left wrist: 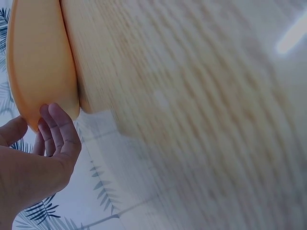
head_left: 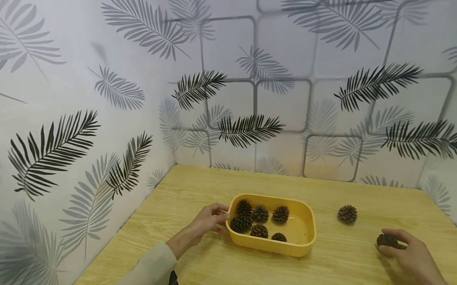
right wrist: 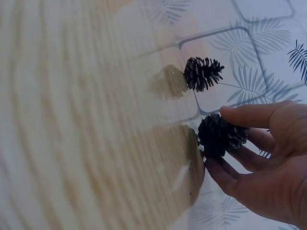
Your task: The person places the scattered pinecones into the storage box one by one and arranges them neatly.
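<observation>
Head view: my left hand [head_left: 209, 219] rests against the short left wall of the yellow tray [head_left: 309, 233], fingers lightly bent on its rim and outer face; I cannot tell whether the thumb hooks over the edge. My right hand [head_left: 410, 251] pinches a pine cone [head_left: 386, 240] between thumb and fingers, low over the wooden bench [head_left: 342, 269] and well to the right of the tray. A second loose cone [head_left: 347, 213] lies on the bench between tray and wall. Six cones [head_left: 260, 214] lie in the tray, crowded toward its left half; the front wall cuts off the lower part of the two nearest.

Left wrist view: only the tray's outer wall [left wrist: 43, 62] shows, with my fingertips [left wrist: 60, 124] touching it; its contents are hidden, and the bench surface is blurred.

Right wrist view: the held cone [right wrist: 220, 135] sits between thumb above and fingers [right wrist: 225, 172] below, its scales clear here though mostly covered in the head view. The loose cone [right wrist: 203, 73] lies just beyond. The tray is out of this frame.
</observation>
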`<state>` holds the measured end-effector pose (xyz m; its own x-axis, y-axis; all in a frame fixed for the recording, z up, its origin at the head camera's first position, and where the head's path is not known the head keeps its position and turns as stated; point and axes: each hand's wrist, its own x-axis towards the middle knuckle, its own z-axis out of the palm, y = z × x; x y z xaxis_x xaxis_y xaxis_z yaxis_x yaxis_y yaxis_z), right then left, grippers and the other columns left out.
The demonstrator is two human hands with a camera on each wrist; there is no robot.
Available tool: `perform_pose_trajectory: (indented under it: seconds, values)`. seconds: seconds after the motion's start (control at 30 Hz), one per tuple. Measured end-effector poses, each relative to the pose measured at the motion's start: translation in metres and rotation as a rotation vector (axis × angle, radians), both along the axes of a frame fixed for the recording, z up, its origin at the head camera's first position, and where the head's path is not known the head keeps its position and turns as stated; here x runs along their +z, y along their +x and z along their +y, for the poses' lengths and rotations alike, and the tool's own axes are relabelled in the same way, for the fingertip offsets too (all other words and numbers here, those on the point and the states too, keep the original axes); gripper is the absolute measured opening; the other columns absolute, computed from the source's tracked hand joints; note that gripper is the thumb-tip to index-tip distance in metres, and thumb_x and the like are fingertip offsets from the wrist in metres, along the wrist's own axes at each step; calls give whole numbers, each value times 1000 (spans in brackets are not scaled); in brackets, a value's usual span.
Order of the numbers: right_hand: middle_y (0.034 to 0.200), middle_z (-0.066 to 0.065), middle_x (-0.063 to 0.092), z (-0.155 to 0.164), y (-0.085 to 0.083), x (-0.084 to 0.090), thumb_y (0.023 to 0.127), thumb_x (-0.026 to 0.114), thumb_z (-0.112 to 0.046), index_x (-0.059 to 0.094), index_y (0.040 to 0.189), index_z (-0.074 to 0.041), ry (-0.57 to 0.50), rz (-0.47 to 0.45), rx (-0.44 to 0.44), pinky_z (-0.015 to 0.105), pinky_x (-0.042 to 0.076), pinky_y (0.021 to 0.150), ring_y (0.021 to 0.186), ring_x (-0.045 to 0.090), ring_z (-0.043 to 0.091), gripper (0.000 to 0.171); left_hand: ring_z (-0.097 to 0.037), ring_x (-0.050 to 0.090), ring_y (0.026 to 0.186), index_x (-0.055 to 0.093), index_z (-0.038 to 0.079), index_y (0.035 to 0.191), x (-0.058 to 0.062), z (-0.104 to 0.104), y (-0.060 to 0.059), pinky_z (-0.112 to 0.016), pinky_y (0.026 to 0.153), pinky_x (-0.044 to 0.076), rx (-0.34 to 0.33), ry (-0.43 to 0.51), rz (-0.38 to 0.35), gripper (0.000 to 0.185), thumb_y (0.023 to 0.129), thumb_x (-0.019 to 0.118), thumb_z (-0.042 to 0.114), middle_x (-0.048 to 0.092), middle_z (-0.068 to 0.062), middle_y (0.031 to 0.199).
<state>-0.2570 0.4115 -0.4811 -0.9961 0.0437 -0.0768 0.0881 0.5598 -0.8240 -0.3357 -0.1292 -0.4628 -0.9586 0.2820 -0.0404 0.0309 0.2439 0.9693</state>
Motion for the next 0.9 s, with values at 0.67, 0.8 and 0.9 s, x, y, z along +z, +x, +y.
perform_pose_trajectory:
  seconds: [0.67, 0.8, 0.9]
  values:
    - [159, 41, 22, -13, 1, 9, 105, 63, -43, 28, 157, 9, -21, 85, -60, 36, 56, 84, 135, 36, 63, 82, -18, 70, 92, 59, -1, 138, -5, -2, -4, -41, 82, 63, -14, 18, -11, 38, 106, 63, 19, 65, -15, 117]
    - [158, 39, 24, -17, 2, 11, 104, 64, -43, 30, 154, 10, -28, 124, -44, 27, 54, 81, 135, 38, 61, 80, -18, 70, 91, 59, -1, 139, -5, -2, -5, -40, 82, 63, -12, 16, -12, 38, 106, 63, 19, 65, -14, 117]
    - [158, 39, 25, -19, 3, 13, 105, 64, -40, 34, 153, 9, -37, 139, -25, 28, 56, 81, 134, 39, 61, 74, -18, 70, 92, 59, -1, 139, -4, -1, -5, -41, 83, 63, -13, 14, -10, 38, 106, 63, 18, 65, -15, 118]
